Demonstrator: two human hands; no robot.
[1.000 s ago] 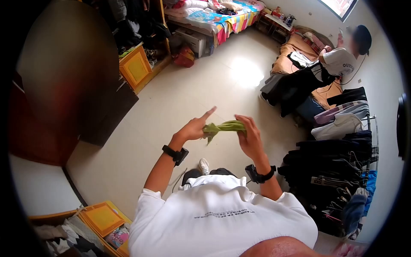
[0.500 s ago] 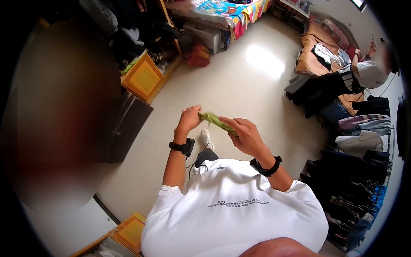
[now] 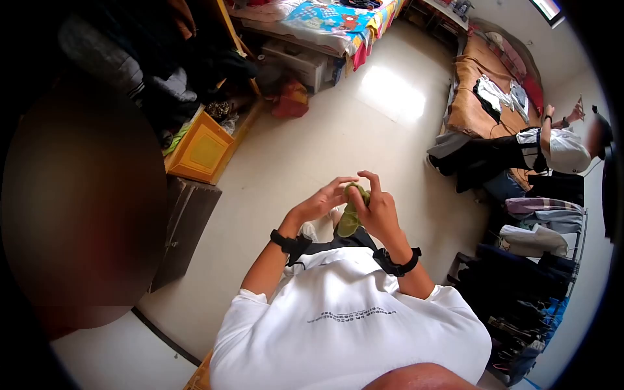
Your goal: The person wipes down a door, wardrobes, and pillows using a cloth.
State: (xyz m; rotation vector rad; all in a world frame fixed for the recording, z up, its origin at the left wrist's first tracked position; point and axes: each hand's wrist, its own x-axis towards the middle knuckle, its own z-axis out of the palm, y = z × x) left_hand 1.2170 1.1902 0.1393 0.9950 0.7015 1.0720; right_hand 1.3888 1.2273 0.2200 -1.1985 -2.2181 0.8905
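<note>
A small green cloth, bunched at its top, hangs in front of my white shirt. My right hand grips its upper part between thumb and fingers, with the index finger raised. From the other side my left hand reaches to the cloth's top edge, its fingers stretched out and apart. Whether those fingertips touch the cloth is hard to tell. Dark straps with small devices sit on both wrists.
A wooden cabinet with clothes stands on the left, above a dark box. Another person is at the right by an orange-covered bed. Clothes hang on a rack at the lower right. A red bag lies near the far bed.
The cloth was stretched between both hands and is now bunched, hanging from my right hand. My left hand has moved right, close to the other, and its fingers have opened. The view has shifted slightly.
</note>
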